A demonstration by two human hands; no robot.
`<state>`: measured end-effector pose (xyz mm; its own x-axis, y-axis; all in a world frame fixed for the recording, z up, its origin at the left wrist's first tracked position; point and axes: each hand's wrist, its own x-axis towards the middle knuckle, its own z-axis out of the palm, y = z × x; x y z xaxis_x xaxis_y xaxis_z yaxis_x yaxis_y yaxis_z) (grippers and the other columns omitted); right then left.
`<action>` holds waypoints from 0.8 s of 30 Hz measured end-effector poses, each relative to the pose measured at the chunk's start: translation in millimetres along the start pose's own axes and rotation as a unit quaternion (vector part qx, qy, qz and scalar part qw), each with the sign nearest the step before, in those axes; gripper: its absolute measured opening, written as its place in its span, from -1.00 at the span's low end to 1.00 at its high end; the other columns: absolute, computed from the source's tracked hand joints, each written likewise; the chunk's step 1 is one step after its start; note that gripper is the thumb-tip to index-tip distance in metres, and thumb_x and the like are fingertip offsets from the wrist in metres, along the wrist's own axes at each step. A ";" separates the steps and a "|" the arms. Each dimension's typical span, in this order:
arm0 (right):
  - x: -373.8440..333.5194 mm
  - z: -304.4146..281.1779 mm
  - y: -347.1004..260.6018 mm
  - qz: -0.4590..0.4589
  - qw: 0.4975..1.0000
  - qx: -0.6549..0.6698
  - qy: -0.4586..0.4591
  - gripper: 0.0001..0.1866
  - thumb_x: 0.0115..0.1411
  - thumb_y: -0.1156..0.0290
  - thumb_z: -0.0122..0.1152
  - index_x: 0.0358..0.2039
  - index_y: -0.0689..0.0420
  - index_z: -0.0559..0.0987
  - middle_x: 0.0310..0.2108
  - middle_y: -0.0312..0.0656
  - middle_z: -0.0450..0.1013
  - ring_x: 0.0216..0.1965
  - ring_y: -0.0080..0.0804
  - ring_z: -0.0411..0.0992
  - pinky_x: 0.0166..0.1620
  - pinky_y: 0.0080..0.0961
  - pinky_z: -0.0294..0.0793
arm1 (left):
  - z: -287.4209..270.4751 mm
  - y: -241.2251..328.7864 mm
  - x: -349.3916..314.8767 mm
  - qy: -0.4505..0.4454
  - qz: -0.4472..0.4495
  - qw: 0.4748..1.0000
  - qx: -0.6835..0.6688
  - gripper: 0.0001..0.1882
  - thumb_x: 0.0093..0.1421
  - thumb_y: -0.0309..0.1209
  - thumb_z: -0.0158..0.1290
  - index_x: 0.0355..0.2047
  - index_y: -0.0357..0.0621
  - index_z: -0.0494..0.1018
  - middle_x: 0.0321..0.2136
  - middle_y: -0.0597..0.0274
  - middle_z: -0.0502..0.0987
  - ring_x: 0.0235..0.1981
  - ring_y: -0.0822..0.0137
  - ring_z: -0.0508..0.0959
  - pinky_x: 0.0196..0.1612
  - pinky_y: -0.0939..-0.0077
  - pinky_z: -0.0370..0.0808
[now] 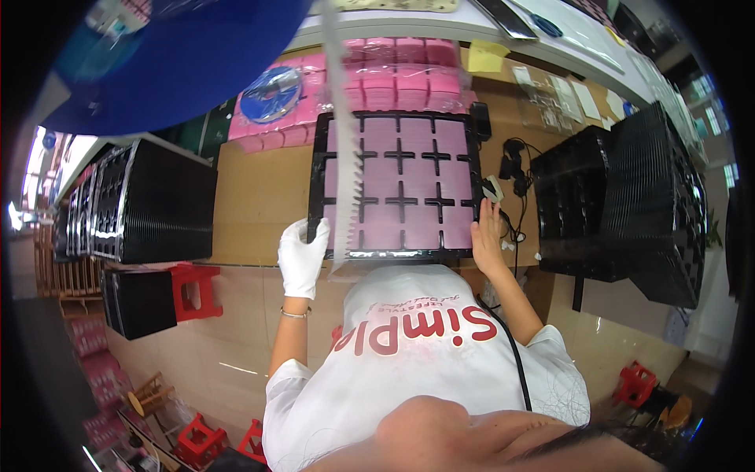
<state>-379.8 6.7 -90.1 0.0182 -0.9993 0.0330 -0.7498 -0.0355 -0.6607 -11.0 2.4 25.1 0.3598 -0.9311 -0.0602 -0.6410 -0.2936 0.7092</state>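
In front of me on the bench lies a black plastic tray with cross-shaped dividers, its square pockets filled with lilac-pink pieces. My left hand, in a white glove, is closed on the tray's near left rim. Bare and with its fingers stretched out, my right hand rests against the tray's right side. A pale translucent strip with a toothed edge crosses the view over the tray's left part; it is blurred, and I cannot tell what holds it.
Behind the tray are plastic-wrapped pink blocks and a blue tape roll. Stacks of black trays stand left and right. Cables lie right of the tray. A large blue shape covers the upper left. Red stools stand below.
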 end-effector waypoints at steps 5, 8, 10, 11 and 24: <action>4.3 0.9 5.5 -0.009 0.997 0.033 0.063 -0.34 0.41 0.02 -0.41 0.36 0.21 -0.03 0.39 0.06 -0.15 0.42 0.06 -0.36 0.36 -0.06 -0.38 | 11.0 -16.4 9.0 -0.047 -0.085 0.959 -0.267 -0.48 0.14 -0.20 0.23 -0.07 -0.38 0.40 -0.35 0.33 0.50 -0.33 0.57 0.41 -0.22 0.64 0.40; 11.7 -11.8 -10.6 0.010 0.985 0.096 0.142 -0.38 0.43 0.05 -0.46 0.33 0.22 0.07 0.36 0.01 -0.06 0.40 -0.03 -0.21 0.37 -0.24 -0.24 | -19.7 -27.3 39.0 0.046 -0.047 0.928 -0.366 -0.49 0.16 -0.26 0.22 -0.02 -0.38 0.38 -0.23 0.25 0.49 -0.24 0.52 0.42 -0.12 0.63 0.38; 12.9 -23.2 -19.3 0.026 0.974 0.139 0.180 -0.40 0.43 0.08 -0.46 0.31 0.22 0.10 0.34 0.00 0.00 0.38 -0.09 -0.13 0.37 -0.28 -0.20 | -70.4 -45.4 66.9 0.137 -0.033 0.935 -0.325 -0.47 0.16 -0.28 0.22 0.03 -0.39 0.36 -0.18 0.20 0.49 -0.18 0.49 0.43 -0.05 0.57 0.38; 13.1 -25.9 -18.4 0.019 0.971 0.126 0.201 -0.42 0.44 0.10 -0.44 0.29 0.23 0.14 0.31 -0.02 0.08 0.34 -0.14 -0.01 0.34 -0.30 -0.07 | -96.0 -69.5 79.9 0.179 -0.028 0.935 -0.305 -0.44 0.16 -0.26 0.21 0.05 -0.37 0.35 -0.16 0.18 0.49 -0.14 0.46 0.44 -0.02 0.55 0.38; -16.9 -19.2 -27.6 0.063 0.946 0.195 0.249 -0.44 0.43 0.10 -0.39 0.24 0.27 0.21 0.26 0.01 0.15 0.30 -0.18 0.11 0.26 -0.24 0.17 | -114.8 -399.5 147.1 0.160 -0.176 0.906 -0.351 -0.42 0.12 -0.21 0.26 0.05 -0.29 0.40 -0.08 0.21 0.48 -0.10 0.40 0.45 -0.06 0.56 0.42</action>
<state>-372.1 24.8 -58.1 -0.4429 -0.8690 0.2206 -0.4217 -0.0152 -0.9066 375.9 7.5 -186.4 0.7076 -0.6636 -0.2426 0.0999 -0.2460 0.9641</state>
